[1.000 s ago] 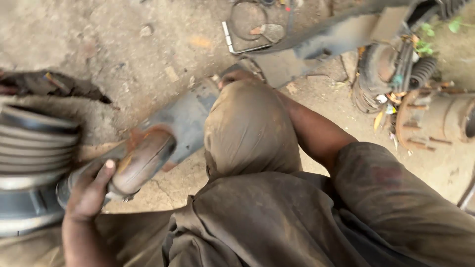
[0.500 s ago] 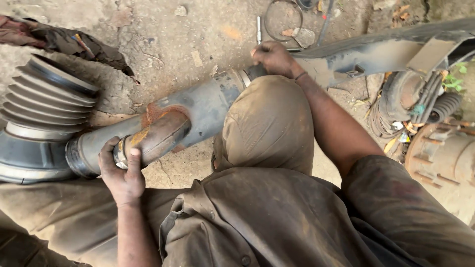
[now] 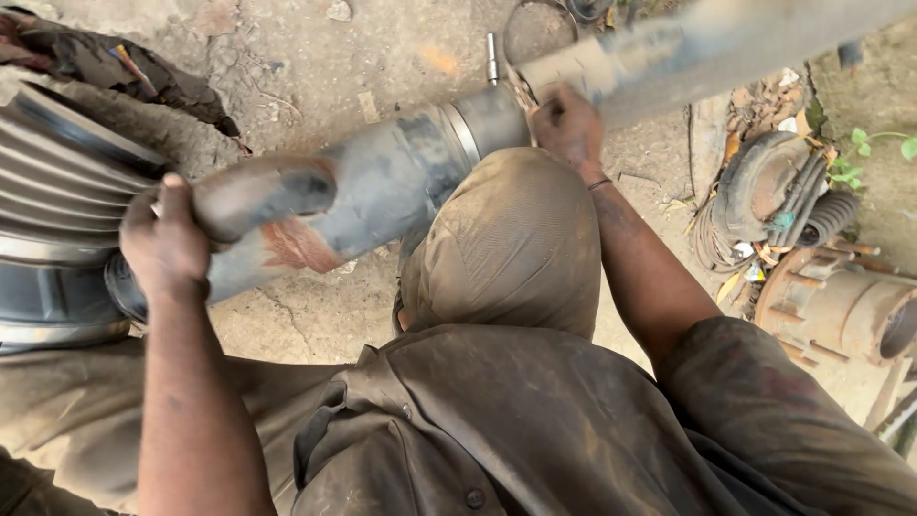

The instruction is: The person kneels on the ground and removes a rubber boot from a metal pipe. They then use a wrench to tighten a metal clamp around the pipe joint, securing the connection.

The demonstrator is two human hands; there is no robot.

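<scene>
Gripping a dirty grey pipe (image 3: 382, 191) that lies across the raised knee (image 3: 506, 239), the left hand (image 3: 164, 244) wraps its rusty elbow end beside the ribbed hose (image 3: 57, 201), while the right hand (image 3: 565, 122) closes round the far joint. This looks like handling or repositioning the pipe; both grips need firmness.

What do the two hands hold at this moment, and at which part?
Both hold one long grey metal shaft. The left hand grips its curved, rust-stained end beside the ribbed rubber boot. The right hand grips it farther along, just past the collar.
</scene>
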